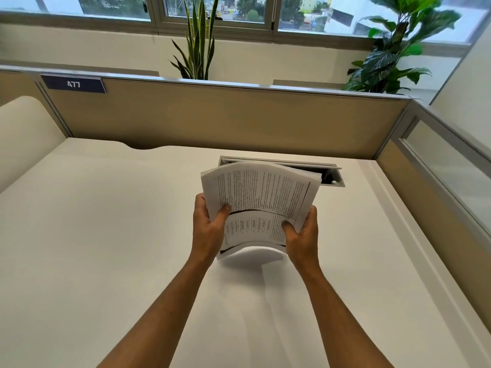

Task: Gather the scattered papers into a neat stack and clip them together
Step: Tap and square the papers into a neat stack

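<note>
Gripping a bundle of printed papers [261,197] from both sides, above the white counter [106,235], near its middle and toward the far edge. Head view only.

Left hand [208,227]: closed on the bundle's left edge, thumb pressed on the printed face, other fingers hidden behind the sheets. Right hand [303,235]: closed on the lower right corner, thumb on the front, fingers wrapped behind. Both forearms bare, reaching up from the bottom of the frame.

Papers: held up off the counter, tilted back, bowed outward between the two grips. Dense black text on the top sheet, lines running sideways. Dark curved band across the lower part where one sheet's edge overlaps another. Edges not flush: lower sheets sticking out below and at the right corner. Soft shadow on the counter directly beneath.

Behind the bundle: open cable hatch [329,176] set into the counter, metal frame, partly covered by the top of the papers.

Further back: tan divider panel [225,120] along the far edge and right side. Dark blue number plate [73,84] reading 477 at upper left of the panel. Beyond it, spiky upright plant [198,41] at centre, broad-leaved plant [393,51] at right, windows [212,9] above.
</note>
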`<control>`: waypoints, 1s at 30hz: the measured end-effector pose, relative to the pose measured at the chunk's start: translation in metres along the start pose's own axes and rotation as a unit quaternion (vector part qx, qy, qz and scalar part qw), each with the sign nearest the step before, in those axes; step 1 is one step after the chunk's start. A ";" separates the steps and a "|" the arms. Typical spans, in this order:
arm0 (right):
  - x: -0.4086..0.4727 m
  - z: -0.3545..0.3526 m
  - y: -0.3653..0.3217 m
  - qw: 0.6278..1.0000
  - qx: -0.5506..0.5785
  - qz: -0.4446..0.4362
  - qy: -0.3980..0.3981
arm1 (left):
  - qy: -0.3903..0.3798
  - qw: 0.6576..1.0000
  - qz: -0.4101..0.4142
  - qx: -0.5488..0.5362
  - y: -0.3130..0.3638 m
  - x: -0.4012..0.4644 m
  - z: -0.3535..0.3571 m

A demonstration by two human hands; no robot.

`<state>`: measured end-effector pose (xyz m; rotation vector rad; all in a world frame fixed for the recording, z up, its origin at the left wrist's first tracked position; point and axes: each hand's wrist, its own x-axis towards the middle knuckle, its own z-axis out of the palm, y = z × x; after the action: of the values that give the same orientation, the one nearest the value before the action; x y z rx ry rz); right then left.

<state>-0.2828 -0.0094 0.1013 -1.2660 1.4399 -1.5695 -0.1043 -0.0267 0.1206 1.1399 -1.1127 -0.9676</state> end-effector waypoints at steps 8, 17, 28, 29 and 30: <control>-0.013 -0.001 0.024 0.998 0.016 0.057 0.005 | -0.015 0.999 -0.036 0.018 -0.028 -0.011 0.000; -0.014 -0.031 0.045 0.991 0.017 0.130 -0.011 | 0.013 0.994 -0.081 -0.069 -0.021 -0.013 0.000; -0.044 -0.016 0.055 0.908 0.338 0.245 0.036 | 0.072 0.935 -0.212 -0.274 -0.045 -0.036 0.016; -0.043 -0.017 0.056 0.914 0.317 0.249 0.049 | 0.073 0.929 -0.223 -0.285 -0.046 -0.039 0.017; -0.042 -0.019 0.057 0.919 0.297 0.254 0.051 | 0.068 0.926 -0.233 -0.289 -0.048 -0.042 0.015</control>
<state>-0.2947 0.0251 0.0377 -0.4156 1.0961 -1.5396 -0.1288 0.0026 0.0679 0.9676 -0.3868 -1.4426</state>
